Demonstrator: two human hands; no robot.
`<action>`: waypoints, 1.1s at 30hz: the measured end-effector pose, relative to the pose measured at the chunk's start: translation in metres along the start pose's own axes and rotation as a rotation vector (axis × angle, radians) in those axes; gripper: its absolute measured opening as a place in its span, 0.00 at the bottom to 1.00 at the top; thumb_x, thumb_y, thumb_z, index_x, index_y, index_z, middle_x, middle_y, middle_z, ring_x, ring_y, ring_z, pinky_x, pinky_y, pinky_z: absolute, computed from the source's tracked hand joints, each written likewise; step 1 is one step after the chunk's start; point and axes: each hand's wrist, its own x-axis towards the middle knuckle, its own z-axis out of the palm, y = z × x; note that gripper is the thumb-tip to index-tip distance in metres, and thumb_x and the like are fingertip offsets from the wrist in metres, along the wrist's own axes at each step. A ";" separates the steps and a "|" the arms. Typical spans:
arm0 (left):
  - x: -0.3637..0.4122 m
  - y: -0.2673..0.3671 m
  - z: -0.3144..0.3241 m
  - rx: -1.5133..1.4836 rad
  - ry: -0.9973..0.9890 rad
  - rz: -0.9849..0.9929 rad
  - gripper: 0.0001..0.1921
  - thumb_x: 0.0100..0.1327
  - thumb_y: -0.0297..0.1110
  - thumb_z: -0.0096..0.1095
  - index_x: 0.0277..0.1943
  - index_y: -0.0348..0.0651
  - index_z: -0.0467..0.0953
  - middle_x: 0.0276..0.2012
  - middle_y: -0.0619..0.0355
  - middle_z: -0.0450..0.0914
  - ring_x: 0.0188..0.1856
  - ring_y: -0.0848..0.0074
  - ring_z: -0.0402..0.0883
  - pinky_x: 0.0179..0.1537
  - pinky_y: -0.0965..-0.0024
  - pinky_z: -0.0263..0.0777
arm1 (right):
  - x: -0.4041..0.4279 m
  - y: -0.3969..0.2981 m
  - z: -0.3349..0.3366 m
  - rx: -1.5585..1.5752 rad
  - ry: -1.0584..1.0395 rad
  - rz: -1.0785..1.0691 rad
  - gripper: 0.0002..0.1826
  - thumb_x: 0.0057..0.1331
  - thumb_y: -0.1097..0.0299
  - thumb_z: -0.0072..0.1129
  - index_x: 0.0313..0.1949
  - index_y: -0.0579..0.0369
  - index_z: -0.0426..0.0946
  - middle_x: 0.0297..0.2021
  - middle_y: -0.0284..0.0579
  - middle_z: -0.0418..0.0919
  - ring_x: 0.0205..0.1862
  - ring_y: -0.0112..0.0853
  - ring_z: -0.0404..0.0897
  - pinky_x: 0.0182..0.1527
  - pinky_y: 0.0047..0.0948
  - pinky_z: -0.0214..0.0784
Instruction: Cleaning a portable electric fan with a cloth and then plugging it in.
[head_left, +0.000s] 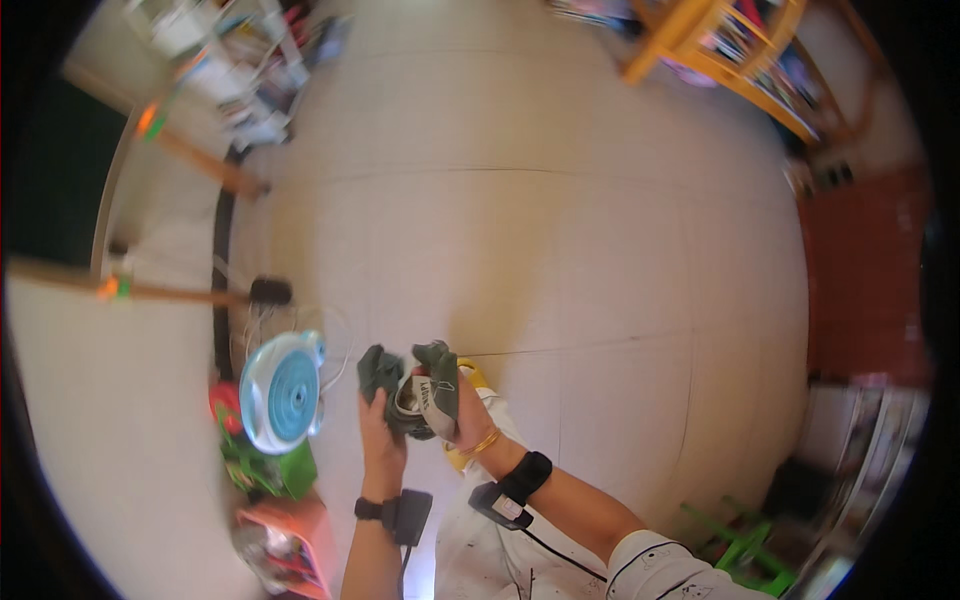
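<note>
A small dark green garment with a pale waistband bearing writing is bunched between my two hands. The band forms an open loop at its middle. My left hand grips the cloth on the left side, with a dark bunched part rising above the fingers. On the right side, my right hand holds the band and the other raised part. Most of the fingertips are hidden by the cloth. Black straps with small dark boxes are on both wrists, and gold bangles circle the right wrist.
A blue and white fan stands at the left, near a green bag and a pink basket. A green stool is at the lower right. Farther off are a white shelf cart and a wooden bookshelf.
</note>
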 end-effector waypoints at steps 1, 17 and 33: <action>-0.010 0.001 0.014 0.118 -0.004 0.041 0.21 0.60 0.30 0.45 0.56 0.37 0.58 0.49 0.55 0.68 0.49 0.72 0.69 0.51 0.70 0.63 | -0.016 -0.015 -0.001 -0.052 0.120 -0.165 0.19 0.65 0.56 0.38 0.45 0.56 0.68 0.35 0.38 0.73 0.37 0.24 0.72 0.39 0.21 0.65; -0.139 -0.210 0.314 1.292 -1.186 0.158 0.25 0.66 0.49 0.28 0.60 0.45 0.55 0.62 0.53 0.47 0.62 0.67 0.48 0.61 0.67 0.44 | -0.168 -0.204 -0.166 -0.753 0.934 -0.890 0.19 0.56 0.65 0.48 0.47 0.56 0.63 0.39 0.52 0.70 0.41 0.45 0.67 0.43 0.38 0.62; -0.262 -0.420 0.498 1.360 -1.678 -0.142 0.21 0.65 0.40 0.38 0.58 0.41 0.58 0.59 0.53 0.55 0.61 0.68 0.53 0.60 0.69 0.45 | -0.378 -0.390 -0.294 -0.124 1.233 -0.860 0.22 0.58 0.53 0.43 0.42 0.59 0.67 0.38 0.61 0.72 0.39 0.51 0.73 0.39 0.41 0.65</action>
